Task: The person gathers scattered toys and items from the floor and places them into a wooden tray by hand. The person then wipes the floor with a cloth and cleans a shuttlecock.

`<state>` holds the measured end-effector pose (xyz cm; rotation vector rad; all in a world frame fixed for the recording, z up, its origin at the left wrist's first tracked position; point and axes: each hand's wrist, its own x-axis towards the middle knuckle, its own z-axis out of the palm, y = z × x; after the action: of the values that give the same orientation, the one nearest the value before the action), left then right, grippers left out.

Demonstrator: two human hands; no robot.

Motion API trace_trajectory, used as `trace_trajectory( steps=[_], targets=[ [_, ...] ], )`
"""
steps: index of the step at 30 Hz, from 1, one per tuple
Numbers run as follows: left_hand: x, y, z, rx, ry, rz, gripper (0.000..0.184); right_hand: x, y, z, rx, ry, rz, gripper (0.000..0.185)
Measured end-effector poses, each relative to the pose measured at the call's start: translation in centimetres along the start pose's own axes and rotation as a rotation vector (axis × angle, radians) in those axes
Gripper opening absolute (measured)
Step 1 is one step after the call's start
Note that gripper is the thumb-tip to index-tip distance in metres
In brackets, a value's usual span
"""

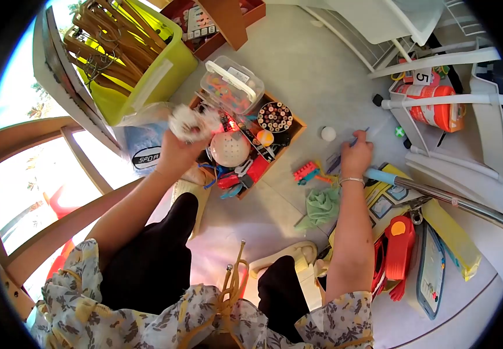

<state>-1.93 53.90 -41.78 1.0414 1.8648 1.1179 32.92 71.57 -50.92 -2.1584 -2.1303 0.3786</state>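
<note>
My left hand is closed on a white fluffy toy at the left side of an open wooden box. In the box are a white ball with small holes, a round pot of colored pencils and a clear lidded tub of small colorful pieces. Down at the floor, my right hand is closed around a slim bluish pen-like item, mostly hidden by the fingers. Near that hand lie a white ball, a red and teal toy and a crumpled green cloth.
A lime-green bin full of wooden hangers stands upper left, near a reddish-brown box. White racks rise at the right. A metal pole, a red case and a drawing board lie lower right.
</note>
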Motion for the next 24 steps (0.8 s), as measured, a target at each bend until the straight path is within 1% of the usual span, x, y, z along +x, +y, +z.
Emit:
trace_trajectory(
  steps=[1, 3, 4, 6, 7, 8, 10, 11, 13, 14, 16, 17, 19, 20, 21, 22, 23, 24],
  targets=[
    [-0.6, 0.3, 0.4, 0.057, -0.039, 0.091, 0.033, -0.1, -0.4, -0.4, -0.04, -0.058, 0.016, 0.038],
    [-0.6, 1.2, 1.8, 0.116, -0.13, 0.269, 0.04, 0.1, 0.0, 0.0, -0.048, -0.031, -0.008, 0.039],
    [-0.4, 1.5, 1.7, 0.117, -0.135, 0.268, 0.04, -0.1, 0.4, 0.4, -0.062, -0.013, -0.033, 0.041],
    [0.2, 2.0, 1.7, 0.505, -0.163, 0.36, 0.042, 0.0, 1.0, 0.8, -0.048, 0.003, -0.03, 0.038],
    [0.4, 1.3, 1.5, 0.537, -0.161, 0.391, 0.047, 0.1, 1.1, 0.9, -0.03, 0.022, -0.031, 0.035],
    [0.2, 1.2, 1.5, 0.538, -0.161, 0.393, 0.047, 0.2, 1.1, 1.0, -0.028, 0.023, -0.03, 0.035],
    [0.0, 1.2, 1.2, 0.503, -0.193, 0.254, 0.046, 0.5, 0.9, 1.0, -0.107, -0.032, -0.013, 0.03],
    [0.2, 0.7, 1.1, 0.504, -0.195, 0.256, 0.046, 0.5, 0.9, 1.0, -0.106, -0.03, -0.011, 0.03],
    [0.5, 0.0, 1.0, 0.42, -0.235, 0.123, 0.046, 0.3, 1.1, 0.8, -0.103, -0.066, -0.016, 0.032],
    [0.4, -0.3, 1.0, 0.417, -0.235, 0.122, 0.046, 0.3, 1.2, 0.8, -0.106, -0.066, -0.016, 0.032],
    [0.4, 0.4, 0.8, 0.406, -0.256, 0.055, 0.044, -0.3, -0.2, -0.5, 0.081, 0.047, -0.066, 0.03],
    [0.5, 0.6, 0.8, 0.407, -0.255, 0.053, 0.044, -1.0, -1.1, -1.5, 0.082, 0.046, -0.068, 0.03],
    [0.5, 0.9, 0.9, 0.291, -0.256, 0.105, 0.042, -3.4, -5.4, -5.3, 0.663, 0.094, -0.138, 0.027],
    [0.4, 0.8, 0.9, 0.287, -0.251, 0.103, 0.042, -4.7, -7.2, -6.3, 0.877, 0.019, -0.113, 0.024],
    [0.3, 0.8, 0.9, 0.231, -0.242, 0.056, 0.039, -6.3, -8.9, -7.0, 1.09, -0.056, -0.082, 0.022],
    [0.4, 0.8, 0.9, 0.176, -0.234, 0.014, 0.036, -7.6, -10.8, -7.6, 1.266, -0.108, -0.103, 0.021],
    [0.5, 0.5, 1.0, 0.174, -0.231, 0.022, 0.036, -8.6, -12.6, -7.9, 1.443, -0.16, -0.129, 0.02],
    [0.3, -0.1, 1.2, -0.052, -0.184, -0.048, 0.034, -9.4, -14.6, -7.6, 1.509, -0.202, -0.111, 0.018]
  ],
)
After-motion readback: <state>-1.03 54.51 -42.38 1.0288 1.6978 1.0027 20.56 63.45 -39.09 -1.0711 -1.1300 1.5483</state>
